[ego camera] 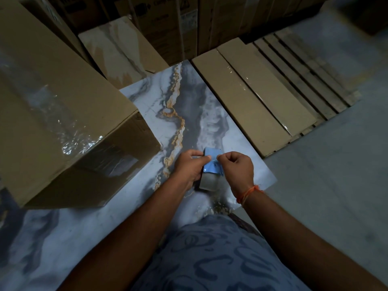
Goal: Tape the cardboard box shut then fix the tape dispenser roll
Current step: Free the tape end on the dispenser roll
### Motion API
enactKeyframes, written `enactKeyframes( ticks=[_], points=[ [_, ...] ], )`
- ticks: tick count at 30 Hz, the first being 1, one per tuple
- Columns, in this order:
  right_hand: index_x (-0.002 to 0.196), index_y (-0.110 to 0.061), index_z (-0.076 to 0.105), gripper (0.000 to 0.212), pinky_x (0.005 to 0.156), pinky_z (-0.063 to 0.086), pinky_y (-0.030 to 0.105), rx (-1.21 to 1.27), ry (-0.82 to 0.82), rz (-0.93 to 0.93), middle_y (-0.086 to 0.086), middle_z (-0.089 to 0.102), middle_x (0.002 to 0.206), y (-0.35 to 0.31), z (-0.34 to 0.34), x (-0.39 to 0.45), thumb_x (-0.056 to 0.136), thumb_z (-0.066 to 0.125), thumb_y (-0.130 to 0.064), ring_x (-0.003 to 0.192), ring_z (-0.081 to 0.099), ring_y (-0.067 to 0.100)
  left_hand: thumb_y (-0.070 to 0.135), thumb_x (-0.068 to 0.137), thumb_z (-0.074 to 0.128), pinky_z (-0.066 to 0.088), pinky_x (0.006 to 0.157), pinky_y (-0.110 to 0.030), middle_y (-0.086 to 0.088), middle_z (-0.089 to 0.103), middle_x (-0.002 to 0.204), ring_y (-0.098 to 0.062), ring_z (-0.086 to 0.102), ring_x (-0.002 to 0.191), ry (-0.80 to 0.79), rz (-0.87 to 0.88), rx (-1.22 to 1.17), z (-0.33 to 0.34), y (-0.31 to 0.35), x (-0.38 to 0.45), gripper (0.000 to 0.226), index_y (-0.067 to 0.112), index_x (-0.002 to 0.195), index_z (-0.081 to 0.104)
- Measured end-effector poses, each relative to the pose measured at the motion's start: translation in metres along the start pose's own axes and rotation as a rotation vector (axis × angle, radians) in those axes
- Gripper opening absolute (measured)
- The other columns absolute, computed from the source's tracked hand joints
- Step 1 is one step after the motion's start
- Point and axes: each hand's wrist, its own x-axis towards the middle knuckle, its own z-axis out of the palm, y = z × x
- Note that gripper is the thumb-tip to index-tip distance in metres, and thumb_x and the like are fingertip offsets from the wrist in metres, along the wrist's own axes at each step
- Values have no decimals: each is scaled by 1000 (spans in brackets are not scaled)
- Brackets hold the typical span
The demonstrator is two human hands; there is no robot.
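Observation:
A large cardboard box (63,114) lies at the left, its flaps closed under shiny clear tape. In front of my body I hold a blue tape dispenser (212,162) with a roll of tape (210,182) at its lower end. My left hand (190,166) grips the dispenser from the left side. My right hand (237,168) is at its right side, with thumb and forefinger pinched at the blue top, seemingly on the tape's end. The dispenser is over the marble-patterned slab (189,110).
Flat taped cardboard packs (252,97) lie at the right on a wooden pallet (315,80). More cartons (147,22) stand stacked at the back. Bare concrete floor (336,175) stretches to the right. An orange thread is on my right wrist.

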Motion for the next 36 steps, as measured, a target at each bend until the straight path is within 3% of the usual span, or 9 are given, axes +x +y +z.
enactKeyframes(
  ticks=[6,11,14,16,22,25,27,32,36],
  points=[
    [63,0,67,24,60,46,28,-23,37,38,1,56,52,1,0,-2,81,73,-14,54,51,13,4,87,76,56,46,-24,-19,71,95,-24,71,70,4,37,30,-1,-1,2,23,8,106,64],
    [60,-5,69,21,61,49,26,-56,53,28,0,59,53,5,-3,-11,79,71,-14,54,53,11,13,77,82,60,57,-38,-17,74,92,-31,73,71,40,93,151,-3,-3,5,22,22,89,66],
    [64,-9,70,16,61,47,25,-69,83,21,-1,65,59,7,-8,-16,79,73,-15,57,58,10,21,68,82,64,70,-57,-16,76,90,-35,77,81,61,104,172,-3,-5,7,21,25,82,69],
    [67,-9,68,15,63,46,28,-50,116,38,0,64,62,10,-11,-16,78,74,-17,58,57,12,28,60,80,63,72,-58,-14,76,89,-35,77,81,71,115,183,-4,-6,9,23,26,80,70],
    [83,-25,59,37,73,54,36,-33,143,39,12,68,97,3,2,-2,66,73,-54,88,66,25,25,68,81,64,69,-54,-12,75,82,-35,76,76,87,150,214,-2,-3,2,16,26,79,69],
    [93,-21,58,37,57,40,22,-130,81,73,12,63,105,-6,12,6,71,79,-42,87,64,26,23,74,83,57,57,-41,-11,70,74,-26,64,58,90,161,214,-2,-1,-2,17,22,82,68],
    [93,-21,59,34,50,36,21,-156,62,109,13,65,103,-5,15,8,69,79,-32,81,65,25,25,72,84,55,58,-41,-13,70,76,-26,63,59,88,162,203,-2,-3,-1,19,22,81,68],
    [85,-22,57,25,55,43,27,-24,47,183,10,70,84,5,8,4,72,79,-25,63,60,17,32,61,78,64,73,-56,-14,77,88,-35,76,80,88,139,174,-3,-7,4,17,33,76,71],
    [84,-24,67,14,57,45,29,106,-11,177,13,71,88,12,3,1,74,77,-23,68,61,19,12,81,73,64,77,-53,-14,76,90,-31,75,79,48,156,132,-4,-7,2,11,23,82,71]
  ],
)
